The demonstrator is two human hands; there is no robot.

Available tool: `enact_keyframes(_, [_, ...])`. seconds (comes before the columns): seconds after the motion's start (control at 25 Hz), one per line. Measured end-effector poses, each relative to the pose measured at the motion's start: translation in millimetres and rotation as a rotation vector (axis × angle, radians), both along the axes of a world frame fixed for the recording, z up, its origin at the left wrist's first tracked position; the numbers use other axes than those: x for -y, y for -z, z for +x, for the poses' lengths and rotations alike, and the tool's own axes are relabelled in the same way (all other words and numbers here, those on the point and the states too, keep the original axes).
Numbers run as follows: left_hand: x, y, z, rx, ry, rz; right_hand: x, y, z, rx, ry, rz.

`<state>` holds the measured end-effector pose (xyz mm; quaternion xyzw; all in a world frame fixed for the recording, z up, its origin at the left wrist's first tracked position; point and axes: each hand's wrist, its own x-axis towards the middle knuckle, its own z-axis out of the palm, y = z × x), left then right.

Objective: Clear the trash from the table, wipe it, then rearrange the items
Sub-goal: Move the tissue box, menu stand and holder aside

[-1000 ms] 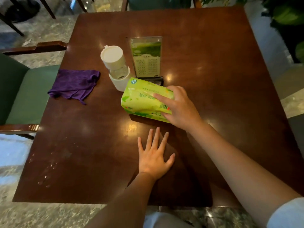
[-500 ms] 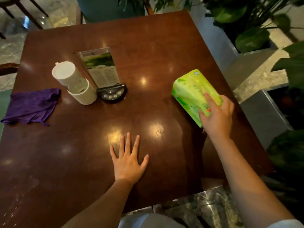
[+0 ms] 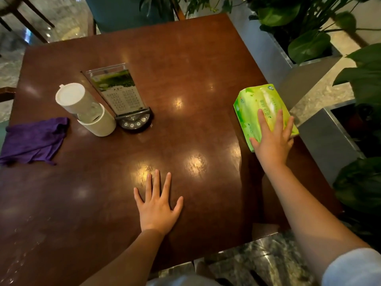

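A green tissue pack [image 3: 255, 104] lies flat near the right edge of the dark wooden table [image 3: 185, 58]. My right hand [image 3: 272, 139] rests on top of it, fingers spread over its near end. My left hand [image 3: 157, 205] lies flat and open on the bare tabletop near the front edge. A purple cloth [image 3: 34, 139] is crumpled at the table's left edge. A white cylindrical cup-like container [image 3: 84, 109] and a clear menu stand [image 3: 117, 89] on a black call-button base [image 3: 135, 122] sit at the left centre.
Grey metal planters [image 3: 321, 137] with large green leaves [image 3: 309, 44] stand close along the table's right side. A dark green chair [image 3: 127, 13] is at the far side, another chair's legs at the far left. Marble floor shows below the front edge.
My right hand carried the tissue pack from the middle of the table to the right edge and laid it flat there. My left hand stayed flat on the table.
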<state>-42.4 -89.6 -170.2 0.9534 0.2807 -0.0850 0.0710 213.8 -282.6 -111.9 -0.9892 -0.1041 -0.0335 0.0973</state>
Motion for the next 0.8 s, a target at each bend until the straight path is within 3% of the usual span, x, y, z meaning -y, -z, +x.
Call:
enact_keyframes(0.2, [-1.0,-0.5,0.1,0.000,0.004,-0.010,-3.3,-10.3,20.2,-0.065,0.007,-0.020])
enact_keyframes(0.36, [-1.3,-1.3,0.4,0.019,-0.002,-0.019,-24.1,-18.6,-0.3,0.131,-0.027,0.047])
enact_keyframes(0.64, [-3.3,2.3,0.0,0.066,0.010,-0.018,-161.1,-56.2,-28.4,0.116,-0.593,0.265])
enact_keyframes(0.8, [-2.1,1.5,-0.1,0.078,0.014,-0.023,-238.9,-91.0,-24.1,0.182,-0.798,0.301])
